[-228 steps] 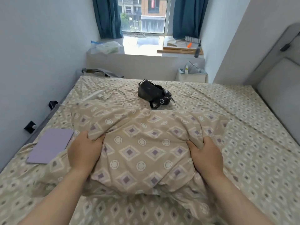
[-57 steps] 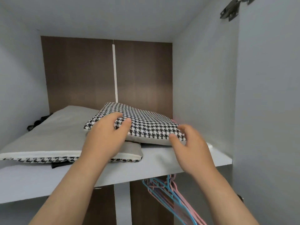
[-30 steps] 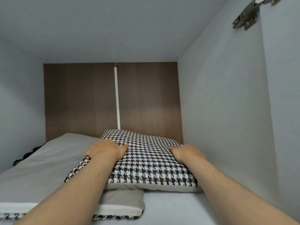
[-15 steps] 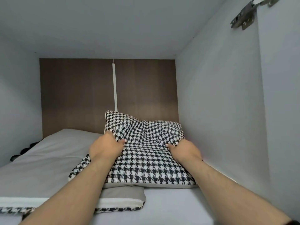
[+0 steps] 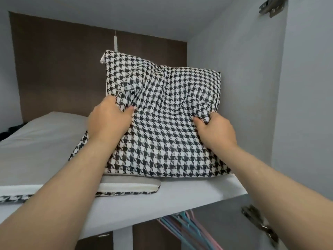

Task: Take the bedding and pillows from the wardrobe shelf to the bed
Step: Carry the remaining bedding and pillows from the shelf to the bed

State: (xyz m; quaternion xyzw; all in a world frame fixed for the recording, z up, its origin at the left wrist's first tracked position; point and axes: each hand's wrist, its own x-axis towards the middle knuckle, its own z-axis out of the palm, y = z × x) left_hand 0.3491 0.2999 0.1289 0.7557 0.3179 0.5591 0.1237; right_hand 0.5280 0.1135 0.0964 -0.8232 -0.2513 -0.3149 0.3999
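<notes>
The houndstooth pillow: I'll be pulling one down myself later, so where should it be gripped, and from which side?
Grip the houndstooth pillow by its two side edges about halfway up, coming from the open front of the shelf, as the left hand and right hand do. It is soft and bunches, so fistfuls of fabric probably hold best.

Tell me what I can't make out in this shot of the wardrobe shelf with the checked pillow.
All in the head view:
- Fingertips of the left hand and right hand: buried in the houndstooth pillow fabric.
- Dark item at the shelf's far left: cut off by the picture's edge, too small to identify.
- Hangers below the shelf: tops hidden by the shelf board.
- Flat grey pillow: right part covered by the checked one.
</notes>
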